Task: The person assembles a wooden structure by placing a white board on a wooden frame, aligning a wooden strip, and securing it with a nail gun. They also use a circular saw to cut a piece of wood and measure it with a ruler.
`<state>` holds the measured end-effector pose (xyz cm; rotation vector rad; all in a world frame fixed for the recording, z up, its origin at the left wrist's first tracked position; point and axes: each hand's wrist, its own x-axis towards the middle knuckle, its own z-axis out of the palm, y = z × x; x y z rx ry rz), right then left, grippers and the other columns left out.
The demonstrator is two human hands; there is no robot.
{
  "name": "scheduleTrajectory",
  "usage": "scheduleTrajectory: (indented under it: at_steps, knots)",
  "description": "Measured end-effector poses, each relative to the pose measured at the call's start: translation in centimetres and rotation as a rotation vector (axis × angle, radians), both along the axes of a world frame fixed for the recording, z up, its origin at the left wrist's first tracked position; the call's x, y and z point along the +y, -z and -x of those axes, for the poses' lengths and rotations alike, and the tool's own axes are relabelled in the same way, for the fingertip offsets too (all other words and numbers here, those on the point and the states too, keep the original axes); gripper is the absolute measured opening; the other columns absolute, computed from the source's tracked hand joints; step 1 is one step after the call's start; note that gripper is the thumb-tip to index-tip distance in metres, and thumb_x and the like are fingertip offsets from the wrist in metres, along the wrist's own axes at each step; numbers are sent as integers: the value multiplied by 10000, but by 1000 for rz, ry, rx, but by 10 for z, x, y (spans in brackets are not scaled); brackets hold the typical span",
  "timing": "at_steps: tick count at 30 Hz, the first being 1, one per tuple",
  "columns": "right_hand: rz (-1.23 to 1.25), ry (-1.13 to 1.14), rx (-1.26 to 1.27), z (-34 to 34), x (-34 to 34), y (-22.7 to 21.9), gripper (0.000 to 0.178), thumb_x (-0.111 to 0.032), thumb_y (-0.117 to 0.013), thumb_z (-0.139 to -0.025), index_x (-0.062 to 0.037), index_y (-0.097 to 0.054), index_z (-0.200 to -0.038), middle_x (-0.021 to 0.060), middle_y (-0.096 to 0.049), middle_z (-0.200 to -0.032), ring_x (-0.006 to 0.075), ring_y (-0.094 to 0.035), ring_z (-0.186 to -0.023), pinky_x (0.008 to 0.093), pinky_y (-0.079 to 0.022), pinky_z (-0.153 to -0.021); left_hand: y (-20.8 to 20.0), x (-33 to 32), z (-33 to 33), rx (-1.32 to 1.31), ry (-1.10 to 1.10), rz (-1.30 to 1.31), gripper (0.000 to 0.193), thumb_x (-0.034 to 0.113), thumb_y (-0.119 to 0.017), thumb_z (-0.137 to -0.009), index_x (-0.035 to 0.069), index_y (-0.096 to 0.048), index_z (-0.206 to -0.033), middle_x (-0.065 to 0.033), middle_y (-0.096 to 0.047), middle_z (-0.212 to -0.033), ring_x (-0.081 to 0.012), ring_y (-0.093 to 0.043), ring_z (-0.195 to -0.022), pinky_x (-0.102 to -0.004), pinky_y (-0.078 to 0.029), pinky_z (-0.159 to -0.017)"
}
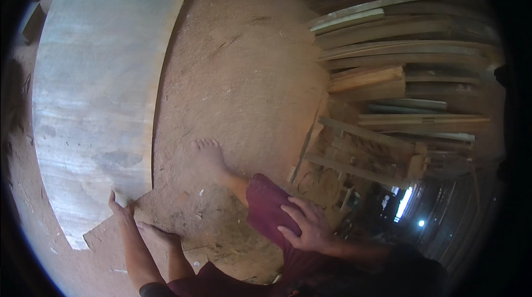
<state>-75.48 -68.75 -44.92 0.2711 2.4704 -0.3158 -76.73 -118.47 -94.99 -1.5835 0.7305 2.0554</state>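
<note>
My nearer left hand (124, 212) holds a pale block (121, 199) at the board (102, 86), which stretches lengthwise ahead. My right hand (307, 228) lies apart, fingers spread.

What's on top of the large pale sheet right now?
Dark smudges show on the large pale sheet. At its near edge, the left hand holds a small whitish piece. Whatever lies beneath hand and piece is hidden.

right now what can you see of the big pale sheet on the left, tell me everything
The pale sheet looks like thin wooden board, whitish-grey with a tan right edge and darker smudges toward its near end. It lies roughly flat over the brown floor, its near edge stepped at left. The left hand, gripping a whitish block, is there; contact is unclear.
</note>
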Motion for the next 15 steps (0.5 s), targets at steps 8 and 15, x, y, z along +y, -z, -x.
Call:
scheduleTrajectory:
  at_steps: [8,15]
  knots:
    - [14,139,-55,-78,-27,-6,581,-440,-667,-967,-95,-562,-1423,211,-493,-1457,420,-508,-1325,528,-438,-1086,-219,18,-40,104,-233,165,397,291,-659,-1018,40,-617,-1323,-99,-691,-1274,-237,-663,-1148,-338,-568,-942]
    - [187,547,-186,-138,-31,-5,584,-415,-672,-952,-95,-554,-1426,211,-403,-1572,450,-441,-1402,518,-418,-1129,-459,35,70,401,250,279,502,361,-653,-1018,56,-553,-1403,-108,-645,-1340,-237,-602,-1219,-348,-459,-1030]
